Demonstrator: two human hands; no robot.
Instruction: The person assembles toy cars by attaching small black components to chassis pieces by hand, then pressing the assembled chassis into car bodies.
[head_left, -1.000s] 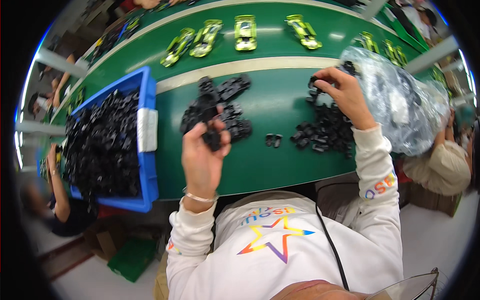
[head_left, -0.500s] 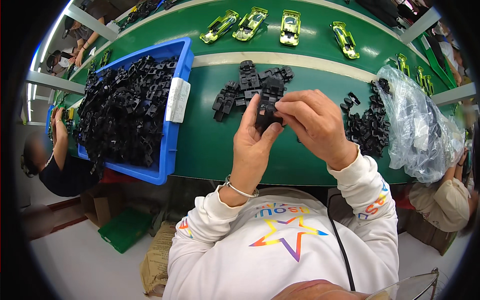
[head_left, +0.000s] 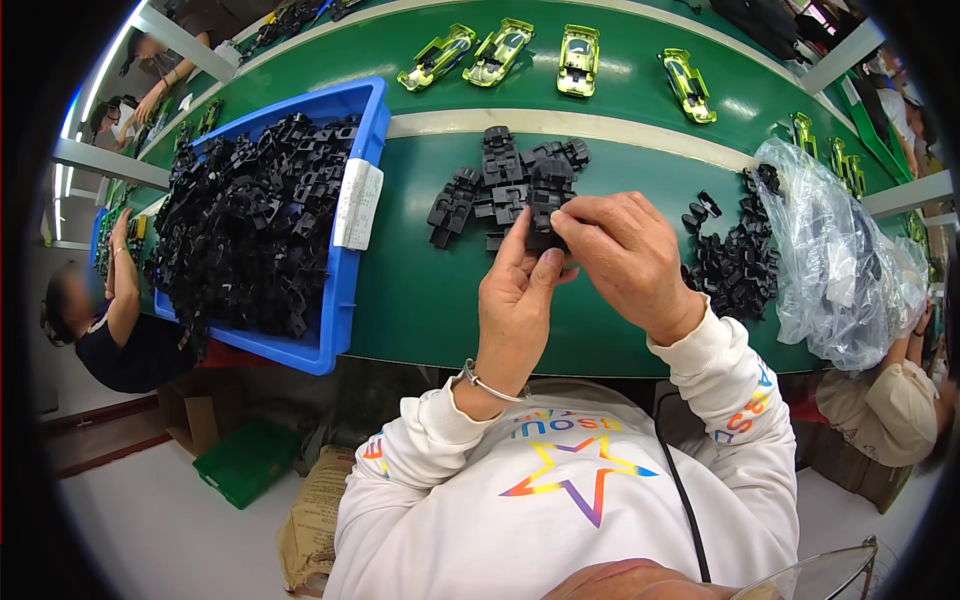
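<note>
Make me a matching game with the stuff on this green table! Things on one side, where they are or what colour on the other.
Things:
1. blue bin
2. toy car bodies
3. clear plastic bag
4. black part

Descriptions:
A. shiny yellow-green, in a row on the far strip of the table
B. held between the left hand and right hand
C. on the person's left, heaped with black parts
D. crumpled at the person's right, beside a pile of black pieces

Pairs: 1-C, 2-A, 3-D, 4-B
</note>
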